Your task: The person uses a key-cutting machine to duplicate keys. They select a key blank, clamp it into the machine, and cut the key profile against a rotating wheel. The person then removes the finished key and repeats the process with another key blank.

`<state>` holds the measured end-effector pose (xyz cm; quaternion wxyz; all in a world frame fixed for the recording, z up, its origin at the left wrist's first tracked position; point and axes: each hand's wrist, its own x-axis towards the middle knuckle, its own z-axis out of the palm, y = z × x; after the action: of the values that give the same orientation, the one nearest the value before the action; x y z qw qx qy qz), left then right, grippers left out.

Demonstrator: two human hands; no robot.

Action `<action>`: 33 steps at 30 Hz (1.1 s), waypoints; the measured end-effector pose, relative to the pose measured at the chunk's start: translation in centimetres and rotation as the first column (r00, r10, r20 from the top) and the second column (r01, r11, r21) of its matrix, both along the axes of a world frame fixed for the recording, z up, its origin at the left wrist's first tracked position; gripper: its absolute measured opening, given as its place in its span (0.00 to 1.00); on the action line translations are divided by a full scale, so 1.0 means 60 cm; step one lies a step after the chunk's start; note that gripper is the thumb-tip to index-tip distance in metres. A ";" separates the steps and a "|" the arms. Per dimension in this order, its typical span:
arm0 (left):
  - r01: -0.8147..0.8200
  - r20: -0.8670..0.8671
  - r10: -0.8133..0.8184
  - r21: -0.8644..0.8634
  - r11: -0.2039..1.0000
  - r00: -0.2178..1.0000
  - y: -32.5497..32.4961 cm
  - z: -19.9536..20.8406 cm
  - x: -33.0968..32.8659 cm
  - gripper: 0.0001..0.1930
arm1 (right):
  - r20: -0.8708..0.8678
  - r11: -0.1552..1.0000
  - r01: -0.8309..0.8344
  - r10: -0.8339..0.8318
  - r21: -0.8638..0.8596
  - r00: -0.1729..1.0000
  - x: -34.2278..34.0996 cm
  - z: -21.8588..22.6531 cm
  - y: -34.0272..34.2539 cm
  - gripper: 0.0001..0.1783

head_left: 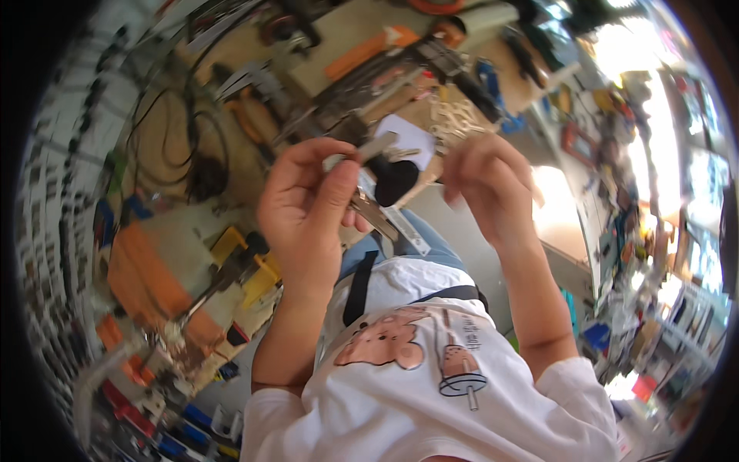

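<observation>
Left wall: rows of small dark items hang on a pale wall (65, 231), bowed by the lens; too small to identify.
Left of the desk: a crowded, tan work desk (181, 231) carries a loose coil of black cable (188, 123), an orange block (150, 273) and a yellow tool (262, 283), its exact kind unclear.
Left hand: the left hand (308, 200) is raised in front of the desk, thumb and fingers pinching a few metal keys.
Keys: the keys (375, 215) are in the left hand, near the middle of the view, silver blades pointing different ways beside a rounded black head (396, 183). They should be light, stiff and hard to break; the flat metal could slide or swivel between fingertips, so the broad black head probably gives the surest hold.
Desk behind the keys: a sheet of white paper (402, 131) lies on the desk, with a pile of small cream-coloured pieces (459, 119) just to its right.
Right hand: the right hand (489, 181) hangs apart from the keys, fingers curled and blurred; whether it grips anything, I cannot tell.
Right side of the room: packed shelves (697, 308) under glaring light.
</observation>
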<state>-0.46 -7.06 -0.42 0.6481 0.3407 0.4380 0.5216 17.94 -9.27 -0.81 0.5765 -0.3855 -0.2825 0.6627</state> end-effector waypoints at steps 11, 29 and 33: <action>-0.314 -0.138 0.325 0.096 0.945 0.935 -0.063 -0.044 -0.058 0.11 | 0.653 0.987 0.064 0.047 -0.145 0.756 0.058 -0.172 -0.034 0.06; -0.524 -0.228 0.516 0.031 0.851 0.826 -0.154 -0.082 -0.045 0.09 | 0.243 0.586 -0.021 0.367 -0.810 0.898 0.247 -0.486 -0.235 0.16; -0.513 -0.173 0.503 -0.015 0.858 0.847 -0.221 -0.112 -0.049 0.07 | 0.348 0.548 0.159 0.261 -0.821 0.901 0.299 -0.477 -0.348 0.15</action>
<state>-3.42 -20.33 -7.16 0.4590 0.2345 0.5796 0.6312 35.90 -30.16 -29.42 0.2256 -0.7398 -0.0649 0.6305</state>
